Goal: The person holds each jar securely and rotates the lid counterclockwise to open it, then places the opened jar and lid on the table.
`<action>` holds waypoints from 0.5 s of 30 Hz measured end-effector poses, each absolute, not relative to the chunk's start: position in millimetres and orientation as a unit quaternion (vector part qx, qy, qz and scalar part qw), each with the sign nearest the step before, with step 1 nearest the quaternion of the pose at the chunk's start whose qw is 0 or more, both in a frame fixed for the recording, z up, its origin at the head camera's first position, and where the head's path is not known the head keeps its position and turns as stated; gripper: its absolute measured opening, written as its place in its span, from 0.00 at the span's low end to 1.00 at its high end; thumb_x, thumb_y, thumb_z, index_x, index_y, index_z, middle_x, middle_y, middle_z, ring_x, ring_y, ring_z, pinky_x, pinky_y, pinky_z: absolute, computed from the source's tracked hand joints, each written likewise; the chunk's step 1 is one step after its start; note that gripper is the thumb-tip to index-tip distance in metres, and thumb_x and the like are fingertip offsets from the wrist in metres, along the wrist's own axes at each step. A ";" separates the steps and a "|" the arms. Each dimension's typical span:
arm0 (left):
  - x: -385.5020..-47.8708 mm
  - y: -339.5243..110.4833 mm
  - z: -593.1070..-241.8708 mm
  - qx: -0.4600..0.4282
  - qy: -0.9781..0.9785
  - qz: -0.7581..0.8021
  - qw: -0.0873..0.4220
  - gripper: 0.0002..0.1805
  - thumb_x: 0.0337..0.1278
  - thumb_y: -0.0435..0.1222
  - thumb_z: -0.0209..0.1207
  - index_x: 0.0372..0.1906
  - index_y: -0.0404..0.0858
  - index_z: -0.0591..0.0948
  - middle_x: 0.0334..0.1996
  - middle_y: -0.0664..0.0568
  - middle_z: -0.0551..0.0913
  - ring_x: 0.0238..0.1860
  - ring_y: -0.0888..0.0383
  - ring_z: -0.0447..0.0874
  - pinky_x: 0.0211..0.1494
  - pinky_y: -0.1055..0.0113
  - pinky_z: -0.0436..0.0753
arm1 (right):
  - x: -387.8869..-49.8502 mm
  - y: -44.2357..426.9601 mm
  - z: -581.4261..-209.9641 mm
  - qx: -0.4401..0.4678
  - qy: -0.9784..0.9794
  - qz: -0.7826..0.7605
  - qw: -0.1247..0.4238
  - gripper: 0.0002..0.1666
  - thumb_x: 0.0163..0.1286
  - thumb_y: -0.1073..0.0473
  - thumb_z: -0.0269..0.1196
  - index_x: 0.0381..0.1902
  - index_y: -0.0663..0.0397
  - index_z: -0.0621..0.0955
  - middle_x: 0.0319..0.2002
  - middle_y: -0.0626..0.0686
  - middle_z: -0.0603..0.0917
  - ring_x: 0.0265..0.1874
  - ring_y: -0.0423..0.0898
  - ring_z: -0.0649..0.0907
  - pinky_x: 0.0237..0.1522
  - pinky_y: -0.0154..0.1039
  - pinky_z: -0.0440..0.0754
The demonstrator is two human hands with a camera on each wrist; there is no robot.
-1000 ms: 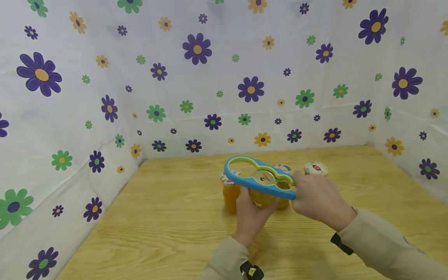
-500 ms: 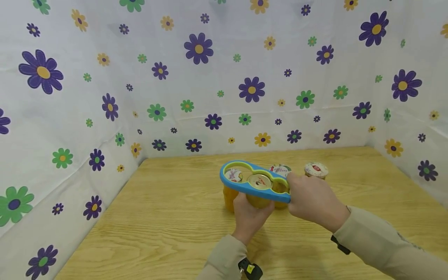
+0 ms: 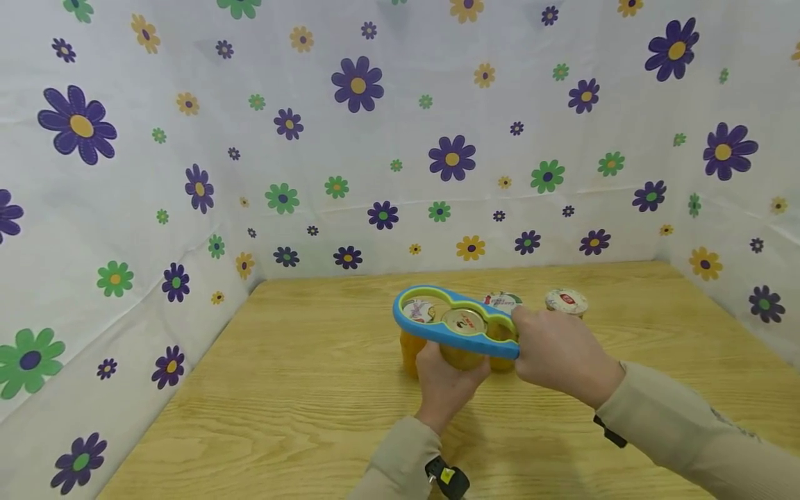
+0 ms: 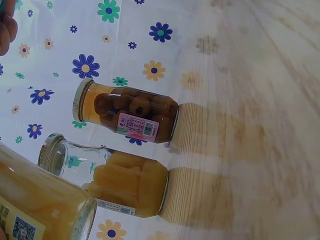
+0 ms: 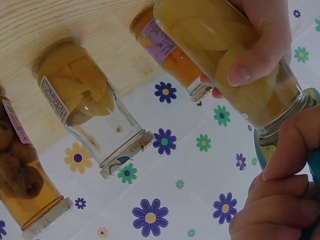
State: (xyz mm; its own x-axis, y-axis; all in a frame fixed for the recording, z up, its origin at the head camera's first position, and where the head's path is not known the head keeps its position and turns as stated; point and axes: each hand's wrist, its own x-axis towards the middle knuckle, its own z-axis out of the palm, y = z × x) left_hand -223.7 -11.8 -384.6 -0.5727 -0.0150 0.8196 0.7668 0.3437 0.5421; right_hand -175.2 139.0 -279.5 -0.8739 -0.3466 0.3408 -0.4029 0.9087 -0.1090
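Note:
My left hand point(image 3: 445, 382) grips a glass jar of pale yellow fruit pieces point(image 5: 225, 55), its thumb and fingers round the glass. The jar is tilted and held off the table; its bottom shows in the left wrist view. A blue and lime-green jar opener point(image 3: 431, 333) with several round openings surrounds the jar's gold lid point(image 3: 464, 321) in its middle opening. My right hand point(image 3: 559, 354) has its fingers curled round the opener's right end, which it hides. Whether the lid is turning cannot be told.
Behind the held jar stand a jar of orange fruit point(image 5: 167, 52), a part-filled jar of yellow pieces point(image 4: 135, 182) and a jar of dark round fruit point(image 4: 140, 112). The wooden table point(image 3: 281, 361) meets a flowered cloth point(image 3: 387, 125) at its back and sides.
The opener, jar and both hands have shifted slightly left and the opener lies lower about the lid than a second ago. Over the last half second they have barely moved.

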 end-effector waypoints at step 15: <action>-223.9 -11.9 -385.4 -0.260 -0.718 -0.520 0.383 0.29 0.27 0.33 0.67 0.45 0.35 0.73 0.37 0.50 0.81 0.39 0.60 0.78 0.44 0.64 0.77 | -176.6 139.3 -278.9 0.215 -0.958 0.080 0.171 0.09 0.42 0.69 0.61 0.22 0.58 0.70 0.13 0.47 0.65 0.09 0.40 0.64 0.10 0.30 0.62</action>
